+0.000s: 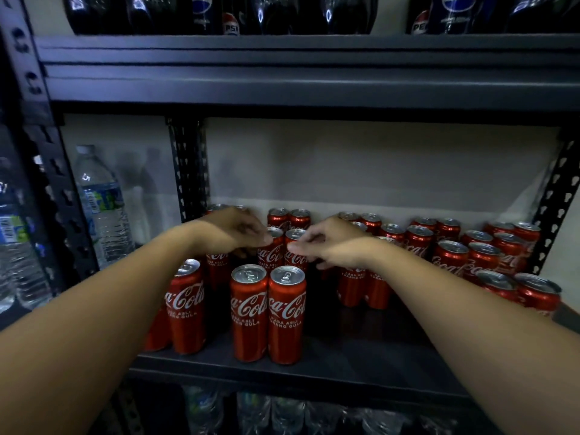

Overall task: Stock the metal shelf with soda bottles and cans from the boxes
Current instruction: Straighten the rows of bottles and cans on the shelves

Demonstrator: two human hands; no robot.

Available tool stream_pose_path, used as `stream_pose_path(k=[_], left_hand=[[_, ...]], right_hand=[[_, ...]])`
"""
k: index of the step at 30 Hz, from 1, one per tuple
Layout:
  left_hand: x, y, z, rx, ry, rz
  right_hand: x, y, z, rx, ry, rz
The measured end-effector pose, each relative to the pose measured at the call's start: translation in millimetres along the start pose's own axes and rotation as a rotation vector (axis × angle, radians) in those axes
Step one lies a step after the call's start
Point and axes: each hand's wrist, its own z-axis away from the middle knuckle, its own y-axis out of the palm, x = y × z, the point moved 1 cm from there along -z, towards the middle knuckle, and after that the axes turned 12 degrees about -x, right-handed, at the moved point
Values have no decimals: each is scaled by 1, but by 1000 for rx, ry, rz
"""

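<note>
While both forearms are stretched in over its middle board, the dark metal shelf (314, 89) is seen to fill nearly the whole view, with slotted uprights at either side. Dark Pepsi bottles (219, 14) are ranged along the board above, and clear water bottles (103, 208) are stood in the bay to the left; more clear bottles are dimly made out below. Red Coca-Cola cans (452, 259) are set upright in rows across the middle board, packed thickest toward the right. Two front cans (270, 312) are stood touching each other near the board's front edge, with another can (186, 306) just to their left. The left hand (235, 232) is held over the cans in the second row, its fingers curled downward; whether a can is gripped cannot be told. The right hand (329, 243) is held beside it, fingers loosely bent and pointing left, with nothing plainly held.
</note>
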Motion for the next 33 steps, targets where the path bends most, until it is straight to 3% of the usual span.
stream_pose_path(k=[4,8,27,33], left_hand=[[-10,-6,24,183,-71,56],[-17,-7,37,327,-84,-188],[-19,1,36,305,-23,-240],[-46,11,24,124,54,-44]], right_hand=[[12,8,20,92,-14,-70],[16,15,32,153,-50,62],[13,10,40,140,-46,90],[2,-20,52,44,21,57]])
